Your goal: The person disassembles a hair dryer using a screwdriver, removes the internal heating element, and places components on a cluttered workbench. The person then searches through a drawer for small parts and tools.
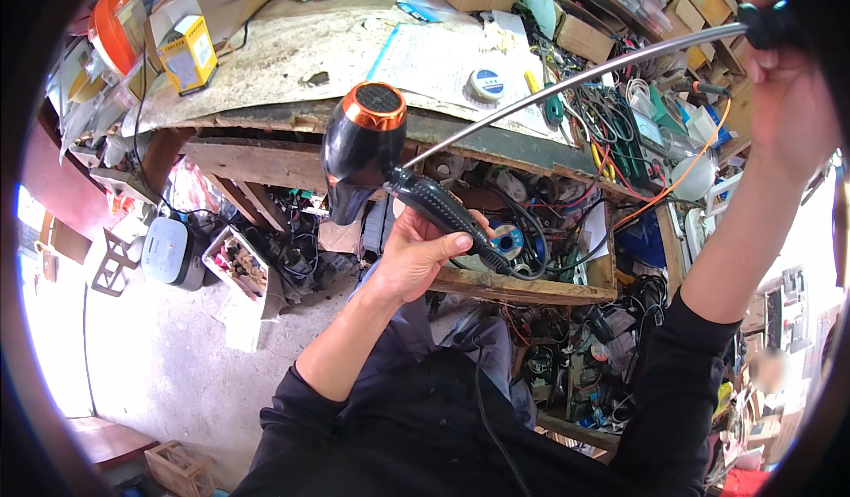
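A black hair dryer (363, 151) with a copper-coloured rear rim is tilted in front of the workbench. My left hand (416, 258) is closed round its black textured handle (443, 213). At the upper right my right hand (784, 98) grips the black end (772, 26) of a long, thin metal-shafted tool (620, 57), probably a screwdriver. The shaft reaches down to the joint between the dryer's body and handle; whether the tip touches it is hard to tell. A black cord hangs from the handle's end.
The worn workbench (266, 72) holds paper, a yellow box (186, 54), a round tin (485, 83) and tangled wires. Below are a cluttered drawer (531, 286), a white appliance (168, 249) and a box of parts (235, 262). More clutter stands at the right.
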`<state>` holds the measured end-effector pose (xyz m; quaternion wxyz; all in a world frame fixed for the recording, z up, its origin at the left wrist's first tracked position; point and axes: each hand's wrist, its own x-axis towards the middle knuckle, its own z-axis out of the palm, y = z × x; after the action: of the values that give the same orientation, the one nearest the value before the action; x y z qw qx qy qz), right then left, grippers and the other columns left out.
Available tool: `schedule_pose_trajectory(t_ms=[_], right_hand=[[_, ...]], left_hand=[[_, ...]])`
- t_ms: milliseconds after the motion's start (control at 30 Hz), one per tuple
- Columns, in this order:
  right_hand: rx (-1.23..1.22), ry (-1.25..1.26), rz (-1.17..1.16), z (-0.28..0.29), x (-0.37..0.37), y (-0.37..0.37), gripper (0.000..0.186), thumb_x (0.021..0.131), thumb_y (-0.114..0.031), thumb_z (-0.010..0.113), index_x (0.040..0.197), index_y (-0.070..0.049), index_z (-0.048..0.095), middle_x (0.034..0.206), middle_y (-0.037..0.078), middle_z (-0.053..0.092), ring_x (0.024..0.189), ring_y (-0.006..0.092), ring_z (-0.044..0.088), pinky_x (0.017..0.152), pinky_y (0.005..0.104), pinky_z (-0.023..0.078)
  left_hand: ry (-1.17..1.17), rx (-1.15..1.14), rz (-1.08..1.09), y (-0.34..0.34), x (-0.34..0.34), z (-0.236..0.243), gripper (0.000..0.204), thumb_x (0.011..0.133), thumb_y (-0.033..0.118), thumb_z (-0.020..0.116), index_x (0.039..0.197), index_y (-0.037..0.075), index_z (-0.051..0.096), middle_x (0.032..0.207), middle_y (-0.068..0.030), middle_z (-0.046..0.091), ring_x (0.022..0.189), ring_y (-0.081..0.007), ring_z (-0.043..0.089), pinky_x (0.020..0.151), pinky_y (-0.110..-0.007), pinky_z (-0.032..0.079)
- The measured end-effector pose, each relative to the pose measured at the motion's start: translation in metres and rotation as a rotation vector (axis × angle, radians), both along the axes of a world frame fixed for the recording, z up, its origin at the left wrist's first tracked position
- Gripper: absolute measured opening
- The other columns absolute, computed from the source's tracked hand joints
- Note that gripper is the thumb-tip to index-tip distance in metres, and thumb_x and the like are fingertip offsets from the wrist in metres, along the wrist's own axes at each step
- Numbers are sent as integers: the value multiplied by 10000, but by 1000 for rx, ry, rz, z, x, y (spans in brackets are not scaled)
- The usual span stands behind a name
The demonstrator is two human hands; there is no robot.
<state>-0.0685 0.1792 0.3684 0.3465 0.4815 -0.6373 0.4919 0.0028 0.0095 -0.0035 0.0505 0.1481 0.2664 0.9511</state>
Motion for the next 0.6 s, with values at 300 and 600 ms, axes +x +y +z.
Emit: schedule_pose_trajectory(t_ms=[300, 600], right_hand=[[65, -5, -53, -8, -2, 1, 492, 981, -367, 636, 705, 32, 558, 578, 166, 616, 369, 208, 536, 330, 278, 394], [76, -6, -80, -7, 0, -1, 431, 974, -343, 651, 770, 23, 552, 614, 159, 621, 406, 206, 555, 354, 277, 413]], left_hand=[[8, 20, -18, -1, 0, -3, 474, 867, -24, 779, 1266, 81, 546, 1151, -194, 697, 1128, -350, 694, 996, -498, 591], [12, 15, -15, -1, 1, -3, 498, 865, -30, 776, 1284, 93, 536, 1175, -193, 688, 1134, -351, 690, 998, -500, 590]])
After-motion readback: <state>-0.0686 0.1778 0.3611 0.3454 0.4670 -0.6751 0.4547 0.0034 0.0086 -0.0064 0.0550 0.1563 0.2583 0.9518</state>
